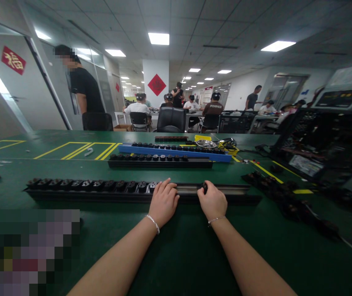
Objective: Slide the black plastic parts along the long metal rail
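A long black rail (231, 191) lies across the green table (179, 246) in front of me, its left half filled with several black socket modules (96, 185). My left hand (163, 202) rests curled on the rail beside the last module. My right hand (212, 201) is closed on a small black module (205, 187) at the rail's empty groove. Both wrists wear thin bracelets.
Two more filled rails, one black (160, 161) and one blue (176, 150), lie farther back. A heap of loose black modules (283, 195) sits at the right, near a dark machine (324, 139). A metal bowl (205, 143) stands behind. Several people sit or stand beyond.
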`<state>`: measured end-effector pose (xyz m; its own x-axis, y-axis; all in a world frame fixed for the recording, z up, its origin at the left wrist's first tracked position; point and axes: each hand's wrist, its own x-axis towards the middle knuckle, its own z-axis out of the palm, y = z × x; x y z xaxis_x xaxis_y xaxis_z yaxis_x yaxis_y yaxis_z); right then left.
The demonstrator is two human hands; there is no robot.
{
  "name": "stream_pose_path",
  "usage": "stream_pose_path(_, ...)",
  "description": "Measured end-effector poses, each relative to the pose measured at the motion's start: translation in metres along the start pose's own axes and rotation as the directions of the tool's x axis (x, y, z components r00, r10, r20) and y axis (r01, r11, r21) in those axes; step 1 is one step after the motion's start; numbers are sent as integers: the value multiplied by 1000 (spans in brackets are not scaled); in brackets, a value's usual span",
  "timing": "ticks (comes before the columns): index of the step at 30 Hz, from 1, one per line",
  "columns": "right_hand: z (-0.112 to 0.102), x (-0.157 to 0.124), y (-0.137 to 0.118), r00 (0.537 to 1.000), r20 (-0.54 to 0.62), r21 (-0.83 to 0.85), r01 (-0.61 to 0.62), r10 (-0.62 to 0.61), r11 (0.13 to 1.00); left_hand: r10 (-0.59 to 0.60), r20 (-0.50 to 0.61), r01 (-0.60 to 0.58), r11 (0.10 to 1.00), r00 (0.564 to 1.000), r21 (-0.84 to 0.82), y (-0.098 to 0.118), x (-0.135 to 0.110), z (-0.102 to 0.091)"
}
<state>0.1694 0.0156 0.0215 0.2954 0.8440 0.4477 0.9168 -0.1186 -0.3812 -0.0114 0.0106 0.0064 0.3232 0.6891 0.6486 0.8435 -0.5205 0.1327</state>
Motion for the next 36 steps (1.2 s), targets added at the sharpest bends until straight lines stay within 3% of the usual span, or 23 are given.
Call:
stream_pose_path(5, -11, 6, 14, 994, 36, -40, -106, 108, 994, -2, -1, 2, 1000, 1000, 3, 1, 0, 0)
stream_pose_path(10, -13, 9, 21, 990, 51, -41, -130, 132, 991, 3, -5, -3, 1000, 1000, 10, 0, 0, 0)
stream_pose_path(24, -9, 13, 37, 995, -51, -13, -87, 86, 996, -2, -11, 2, 1000, 1000, 23, 0, 0, 1)
stream_pose_path(36, 0, 16, 62, 987, -156, 17, 44, -41, 999, -23, 2, 23, 1000, 1000, 17, 3, 1, -1)
